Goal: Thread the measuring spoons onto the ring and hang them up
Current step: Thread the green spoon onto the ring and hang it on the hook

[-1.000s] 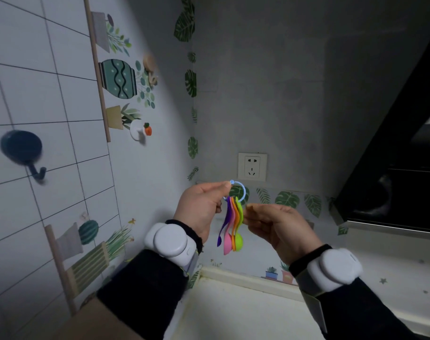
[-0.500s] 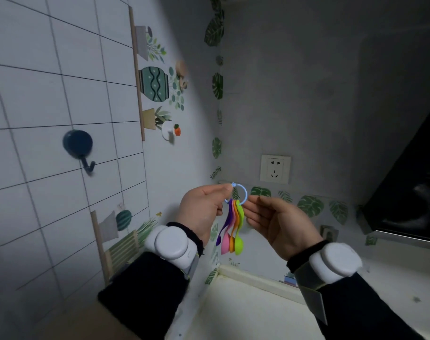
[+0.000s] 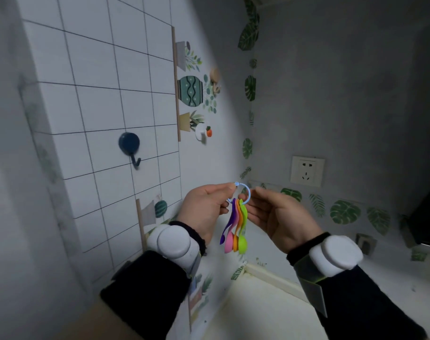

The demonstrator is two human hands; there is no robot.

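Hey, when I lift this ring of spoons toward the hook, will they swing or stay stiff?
Likely swing: the spoons hang loose from the ring, probably free to slide. They look like thin plastic, so probably light; a pinch of the left hand on the ring seems to carry them.

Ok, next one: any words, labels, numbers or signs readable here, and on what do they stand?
No text can be read.
measuring spoons and ring: any size marks are too small to tell.
wall socket: no legible marking.
wall stickers: plants and pots only, no lettering.
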